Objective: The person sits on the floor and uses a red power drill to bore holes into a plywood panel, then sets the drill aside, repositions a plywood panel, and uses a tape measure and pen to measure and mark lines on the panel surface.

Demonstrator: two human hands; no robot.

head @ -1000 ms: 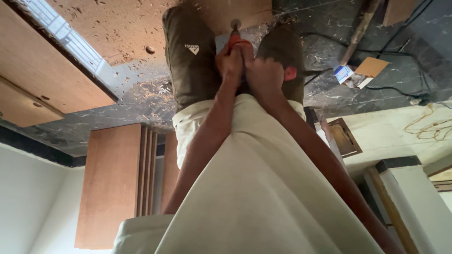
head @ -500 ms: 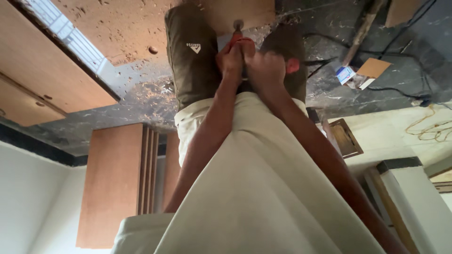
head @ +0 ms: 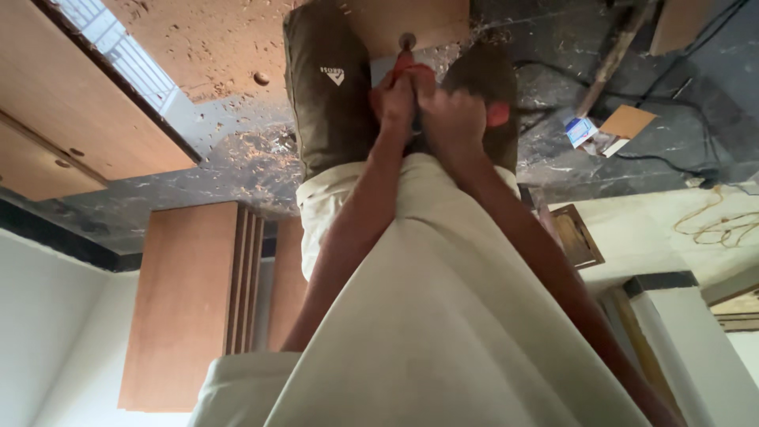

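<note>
A: What are the hands gripping?
B: Left hand [head: 395, 99] and right hand [head: 451, 119] are both closing around a red-handled tool [head: 407, 63], pressing it against the wooden board [head: 237, 39] between the shoes [head: 328, 87].

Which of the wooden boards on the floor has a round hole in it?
The big chipboard panel at the top left, strewn with sawdust, left of the olive trouser leg. The smoother brown boards further left show only small dark spots, no such hole.
</note>
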